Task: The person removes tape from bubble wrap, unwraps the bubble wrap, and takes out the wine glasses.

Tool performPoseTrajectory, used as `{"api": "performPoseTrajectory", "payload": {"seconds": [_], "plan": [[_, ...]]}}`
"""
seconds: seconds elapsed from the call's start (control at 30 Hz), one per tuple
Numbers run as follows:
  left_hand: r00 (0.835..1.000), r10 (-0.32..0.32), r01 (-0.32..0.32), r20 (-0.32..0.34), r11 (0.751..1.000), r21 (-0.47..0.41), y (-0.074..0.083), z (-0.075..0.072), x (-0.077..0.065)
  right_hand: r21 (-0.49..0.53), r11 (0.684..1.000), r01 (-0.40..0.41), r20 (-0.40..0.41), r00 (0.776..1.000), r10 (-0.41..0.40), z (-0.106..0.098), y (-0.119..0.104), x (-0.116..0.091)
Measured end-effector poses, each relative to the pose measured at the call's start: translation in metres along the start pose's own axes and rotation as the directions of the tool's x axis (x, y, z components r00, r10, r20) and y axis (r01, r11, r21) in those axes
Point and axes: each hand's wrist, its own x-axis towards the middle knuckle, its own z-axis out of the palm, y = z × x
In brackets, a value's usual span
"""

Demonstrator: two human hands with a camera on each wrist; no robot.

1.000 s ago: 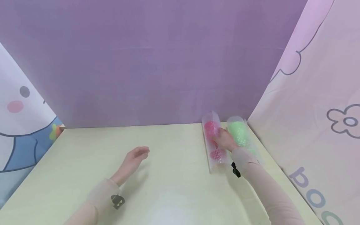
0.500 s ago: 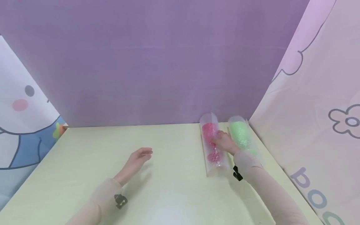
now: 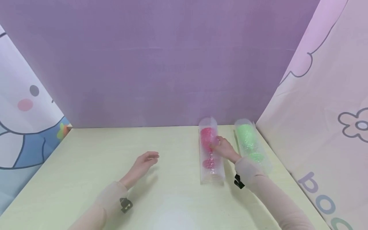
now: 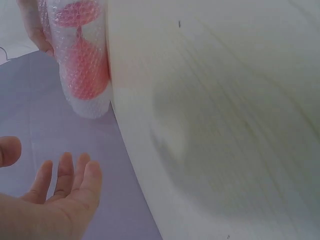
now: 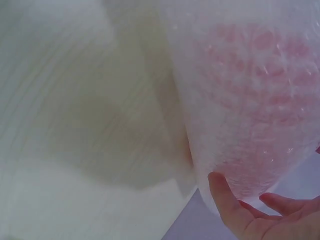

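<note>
A pink goblet-shaped thing in bubble wrap (image 3: 207, 137) lies lengthwise on the table, with a round cup, thin stem and round foot showing through. My right hand (image 3: 225, 149) holds its right side at the cup end. In the right wrist view, the fingertips (image 5: 220, 182) curl against the wrap (image 5: 250, 115). A green bundle in bubble wrap (image 3: 248, 137) of like shape lies to the right, apart from the pink one. My left hand (image 3: 143, 163) hovers over the table to the left, fingers loosely bent and holding nothing.
The pale wooden table (image 3: 172, 191) ends at a purple back wall (image 3: 161, 80). A printed cloth (image 3: 322, 127) stands along the right edge, near the green bundle. Another printed cloth (image 3: 34, 137) is at the left.
My right hand has moved the pink wrapped goblet-shaped thing to the left, widening the gap from the green bundle. My left hand has hardly shifted, keeping its loose pose.
</note>
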Motion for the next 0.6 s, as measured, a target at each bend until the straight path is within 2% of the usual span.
{"api": "performPoseTrajectory", "payload": {"seconds": [0.33, 0.43, 0.6], "plan": [[0.999, 0.007, -0.006, 0.046, 1.0, -0.023, 0.002, 0.028, 0.01, 0.041, 0.996, 0.074, 0.013, 0.997, -0.075, 0.018, -0.004, -0.007], [0.998, 0.013, -0.012, 0.063, 1.0, -0.02, 0.005, 0.039, 0.012, 0.073, 0.995, 0.071, 0.018, 0.997, -0.072, 0.021, -0.008, -0.009], [0.992, 0.001, 0.001, 0.128, 1.0, -0.011, 0.004, 0.06, 0.02, 0.117, 0.991, 0.06, 0.023, 0.998, -0.063, 0.027, -0.01, -0.012]]}}
